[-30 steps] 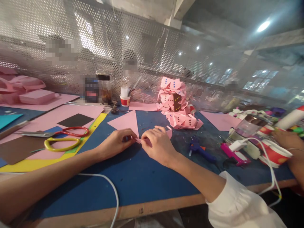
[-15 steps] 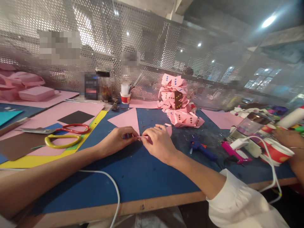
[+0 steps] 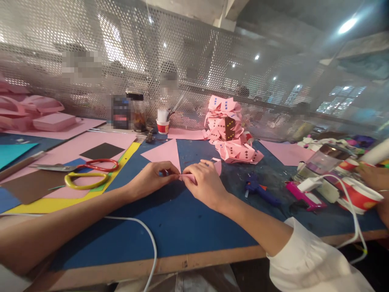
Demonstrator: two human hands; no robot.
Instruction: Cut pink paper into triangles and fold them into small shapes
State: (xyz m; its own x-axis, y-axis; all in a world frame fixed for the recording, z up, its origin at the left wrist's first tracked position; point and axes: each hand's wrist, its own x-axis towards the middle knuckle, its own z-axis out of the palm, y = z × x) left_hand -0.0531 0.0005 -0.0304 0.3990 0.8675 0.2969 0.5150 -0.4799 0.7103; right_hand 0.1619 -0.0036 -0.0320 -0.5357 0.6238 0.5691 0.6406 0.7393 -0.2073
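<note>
Over the blue work surface (image 3: 173, 227), my left hand (image 3: 154, 178) pinches one end of a small folded strip of pink paper (image 3: 189, 177). My right hand (image 3: 206, 184) grips the same piece from the other side, its fingers partly covering it. The fingertips of both hands nearly meet. Behind my left hand lies a flat pink paper sheet (image 3: 165, 154). A stack of folded pink paper shapes with coloured dots (image 3: 227, 125) stands beyond my right hand. To the right of that hand rests a blue glue gun (image 3: 263, 191).
Scissors with red and yellow handles (image 3: 88, 178) lie on coloured sheets at left. Pink boxes (image 3: 54, 121) sit at far left. A paper cup (image 3: 163, 126) and a jar (image 3: 139, 115) stand at the back. A white cable (image 3: 150, 239) crosses the front edge. Another person's hand (image 3: 372, 176) is at far right.
The whole view has shifted slightly, so things appear a little further right. Both hands keep their hold on the pink paper, with barely any change in the fingers.
</note>
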